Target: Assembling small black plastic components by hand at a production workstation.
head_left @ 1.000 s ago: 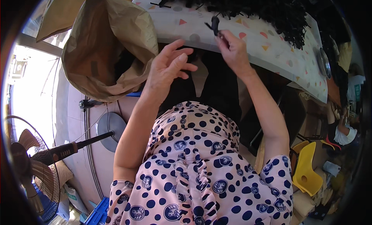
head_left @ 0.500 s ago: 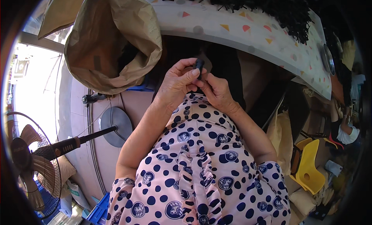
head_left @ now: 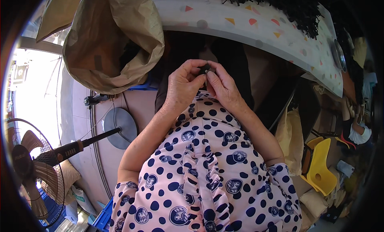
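Note:
Between my two hands, above my lap, is a small black piece (head_left: 204,68); its exact kind is too small and too covered by fingers to tell. My left hand (head_left: 185,81) pinches it from the left, thumb and forefinger closed on it. From the right, my right hand (head_left: 222,83) grips the same piece, its thumb bent over the near side and the forefinger along the top. Both hands meet at the fingertips. A pile of thin black pieces (head_left: 298,16) lies on the patterned table beyond my hands.
A large open brown paper sack (head_left: 154,44) stands at the left. The table (head_left: 240,36) has a pale patterned cover and a round metal dish (head_left: 339,58) at its right end. A standing fan (head_left: 32,164) is at lower left, a yellow chair (head_left: 320,172) at right. Another person (head_left: 359,132) sits far right.
My right fingers have moved up to the top of the black piece, and the piece, earlier standing upright, is now mostly covered by fingertips. The view has shifted slightly.

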A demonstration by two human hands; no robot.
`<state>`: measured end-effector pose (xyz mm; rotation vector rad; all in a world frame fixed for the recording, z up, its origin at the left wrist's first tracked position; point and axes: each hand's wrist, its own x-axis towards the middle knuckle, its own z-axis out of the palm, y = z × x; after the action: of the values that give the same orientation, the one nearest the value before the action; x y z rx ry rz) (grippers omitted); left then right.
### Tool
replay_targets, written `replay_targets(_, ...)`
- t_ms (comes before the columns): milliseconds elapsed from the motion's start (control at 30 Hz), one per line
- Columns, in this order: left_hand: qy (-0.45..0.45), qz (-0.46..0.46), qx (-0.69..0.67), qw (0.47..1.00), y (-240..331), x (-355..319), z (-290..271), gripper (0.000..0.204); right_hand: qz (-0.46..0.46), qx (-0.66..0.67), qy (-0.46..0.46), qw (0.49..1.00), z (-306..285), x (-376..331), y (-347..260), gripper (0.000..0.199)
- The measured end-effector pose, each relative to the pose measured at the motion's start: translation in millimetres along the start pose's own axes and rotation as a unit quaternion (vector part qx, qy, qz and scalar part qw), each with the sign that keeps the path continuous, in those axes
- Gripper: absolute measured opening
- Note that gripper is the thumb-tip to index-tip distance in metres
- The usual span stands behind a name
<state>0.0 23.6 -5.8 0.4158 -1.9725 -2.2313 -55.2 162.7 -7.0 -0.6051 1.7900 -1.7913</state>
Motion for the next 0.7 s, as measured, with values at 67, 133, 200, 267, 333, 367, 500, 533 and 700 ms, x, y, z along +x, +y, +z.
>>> replay_targets(67, 0.003, 0.013, 0.032, 0.999, -2, -1, 0, 0.033, 0.003, 0.002, -0.002, 1.000, 0, 1, 2, 0.034)
replay_targets(133, 0.005, 0.028, 0.077, 0.997, -4, -1, -1, 0.031, 0.005, 0.002, -0.003, 1.000, 1, 2, 3, 0.033)
replay_targets(200, 0.014, 0.039, 0.101, 0.994, -1, -1, 1, 0.029, 0.006, -0.004, 0.000, 1.000, 2, 3, 1, 0.032)
replay_targets(267, 0.022, 0.051, 0.124, 0.991, 1, -2, 3, 0.028, 0.010, 0.004, 0.001, 1.000, 2, 3, 3, 0.031)
replay_targets(333, 0.040, 0.082, 0.181, 0.979, 1, -2, 5, 0.028, 0.013, 0.011, 0.002, 1.000, 3, 3, 4, 0.031)
replay_targets(367, 0.039, 0.081, 0.181, 0.979, 3, -3, 6, 0.028, 0.012, 0.014, 0.006, 1.000, 4, 3, 3, 0.030)
replay_targets(500, 0.092, 0.192, 0.334, 0.918, 2, -4, 11, 0.030, 0.034, 0.039, 0.024, 0.998, 8, 7, 3, 0.030)
replay_targets(533, 0.100, 0.212, 0.355, 0.905, -1, -3, 11, 0.031, 0.033, 0.039, 0.025, 0.998, 8, 6, 3, 0.030)
replay_targets(700, 0.087, 0.158, 0.292, 0.939, -7, 5, 10, 0.027, 0.103, 0.063, -0.009, 0.993, -1, 14, 5, 0.027)
